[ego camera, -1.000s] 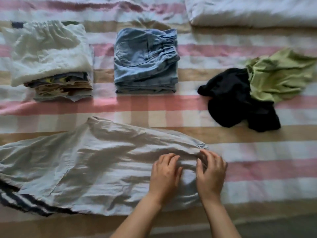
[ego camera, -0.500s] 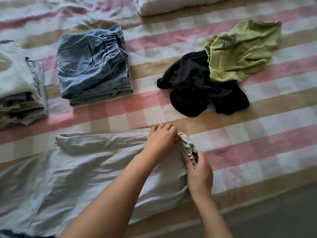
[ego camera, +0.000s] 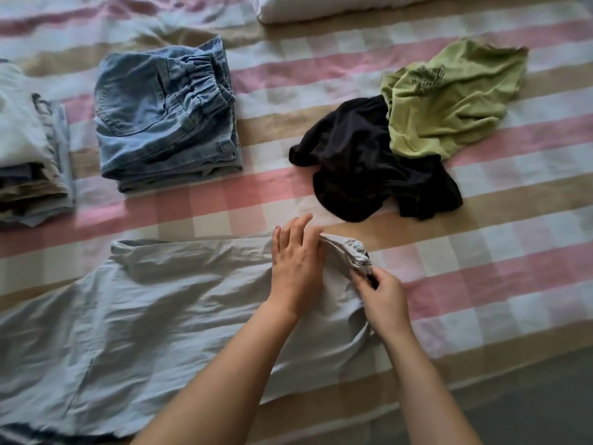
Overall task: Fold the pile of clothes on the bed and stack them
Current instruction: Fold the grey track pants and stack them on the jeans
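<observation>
Now in work: pale grey trousers (ego camera: 154, 316), spread flat on the bed (ego camera: 481, 284) along its near edge.
Long axis: runs left to right across the view. The legs lead off to the left; the waistband (ego camera: 349, 252) forms the right end and stands bunched, slightly raised off the sheet.
Left hand (ego camera: 296, 264): lies palm down on the cloth, just left of the waistband. Its fingers (ego camera: 293, 232) are straight and released, pressing the fabric flat.
Right hand (ego camera: 383, 297): its fingers (ego camera: 362, 281) are clenched in a pinch on the pale grey trousers at the near corner of the waistband.
Key relation: both hands sit at the waist end, so nearly the whole garment lies to the left of the fingers. The left hand is the nearer one to the legs.
Step in hand (judged): squaring the waistband ahead of a fold.
Next move (judged): a fold across the length calls for carrying the waist end leftward along the long axis, or for a long reach left to the hems.
Finished stacks: folded denim stack (ego camera: 163, 117) and a mixed stack (ego camera: 29, 149) at the left edge, both beyond the trousers and apart from them.
Still to fold: black garment (ego camera: 362, 162) and green garment (ego camera: 449, 101), crumpled, the green one overlapping the black, beyond the right hand.
</observation>
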`<state>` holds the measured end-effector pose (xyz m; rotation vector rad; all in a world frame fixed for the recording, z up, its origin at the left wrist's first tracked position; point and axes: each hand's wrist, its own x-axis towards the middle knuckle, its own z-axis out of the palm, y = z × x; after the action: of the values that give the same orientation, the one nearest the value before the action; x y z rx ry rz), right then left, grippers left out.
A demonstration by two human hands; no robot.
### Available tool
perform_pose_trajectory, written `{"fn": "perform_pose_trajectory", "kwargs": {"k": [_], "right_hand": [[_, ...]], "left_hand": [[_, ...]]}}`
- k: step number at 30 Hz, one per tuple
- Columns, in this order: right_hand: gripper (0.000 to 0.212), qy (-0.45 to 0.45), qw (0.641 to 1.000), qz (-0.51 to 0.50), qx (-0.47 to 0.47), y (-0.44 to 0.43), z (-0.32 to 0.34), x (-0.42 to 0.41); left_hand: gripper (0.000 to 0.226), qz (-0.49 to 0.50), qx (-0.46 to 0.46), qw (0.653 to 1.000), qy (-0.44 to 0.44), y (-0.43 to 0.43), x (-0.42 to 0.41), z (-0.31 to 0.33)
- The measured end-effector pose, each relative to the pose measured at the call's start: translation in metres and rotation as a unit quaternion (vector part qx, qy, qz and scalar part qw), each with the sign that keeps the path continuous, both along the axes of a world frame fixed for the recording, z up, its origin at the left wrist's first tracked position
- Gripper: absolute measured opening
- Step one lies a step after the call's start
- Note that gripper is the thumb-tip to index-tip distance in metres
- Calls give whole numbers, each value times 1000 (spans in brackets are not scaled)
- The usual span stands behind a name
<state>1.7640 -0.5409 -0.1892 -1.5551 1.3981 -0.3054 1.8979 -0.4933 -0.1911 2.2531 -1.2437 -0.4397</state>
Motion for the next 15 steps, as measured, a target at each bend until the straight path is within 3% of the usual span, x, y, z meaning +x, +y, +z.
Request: {"fn": "perform_pose_trajectory", "kwargs": {"k": [3, 5, 8, 11, 13, 15], "right_hand": [[10, 103, 993, -21, -43, -2, -4, -2], [21, 194, 972, -35, -126, 6, -2, 2], [35, 156, 932, -14, -327, 37, 11, 21], [38, 93, 913, 159, -365, 84, 10, 54], [42, 115, 890, 297, -327, 110, 0, 78], [48, 172, 861, 385, -285, 122, -17, 94]], "left_hand": [[45, -22, 54, 998, 0, 14, 10, 0], [44, -12, 57, 998, 10, 36, 21, 5], [36, 54, -27, 998, -29, 89, 41, 13], [34, 123, -41, 985, -116, 156, 69, 7], [39, 130, 30, 980, -145, 190, 86, -2], [47, 109, 127, 980, -109, 211, 94, -14]]}}
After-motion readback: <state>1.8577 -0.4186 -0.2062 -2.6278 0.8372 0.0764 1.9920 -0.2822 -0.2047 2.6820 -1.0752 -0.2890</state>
